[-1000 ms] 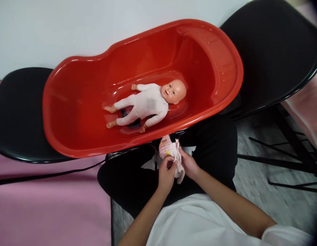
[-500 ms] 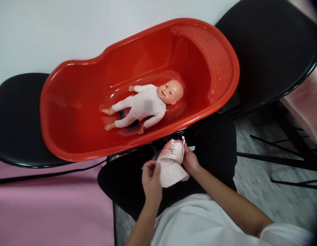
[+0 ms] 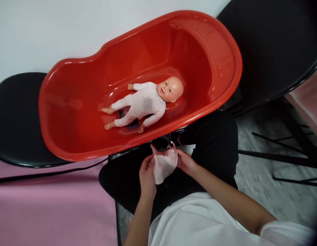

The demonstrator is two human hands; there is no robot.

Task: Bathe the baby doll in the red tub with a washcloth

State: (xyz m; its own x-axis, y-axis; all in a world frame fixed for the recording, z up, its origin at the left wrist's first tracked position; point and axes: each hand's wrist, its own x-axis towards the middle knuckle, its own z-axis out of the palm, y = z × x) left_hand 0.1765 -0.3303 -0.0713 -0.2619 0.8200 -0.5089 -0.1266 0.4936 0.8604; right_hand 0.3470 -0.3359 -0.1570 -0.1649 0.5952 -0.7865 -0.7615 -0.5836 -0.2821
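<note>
Over my lap I hold a small pale-pink diaper (image 3: 165, 164) with a ruffled edge. My left hand (image 3: 147, 174) is closed on its left side, the thumb lying along the fabric. At the opposite side, my right hand (image 3: 186, 162) pinches the upper edge; its fingertips are partly hidden. Just beyond my hands, a baby doll (image 3: 147, 102) with a white cloth body and bare plastic head, hands and feet lies on its back in a red baby bathtub (image 3: 71, 140). The doll's head points right. Neither hand touches the doll or the tub.
Under the tub's ends are a black chair (image 3: 17, 119) at left and another black chair (image 3: 273, 51) at right. Pink fabric (image 3: 55, 205) covers the lower left. A white wall (image 3: 45, 27) stands behind the tub. Thin black chair legs (image 3: 278, 159) reach across the grey floor.
The diaper has been turned and drawn in closer between my hands, its coloured print no longer showing. My right hand has shifted slightly left. The doll lies as before.
</note>
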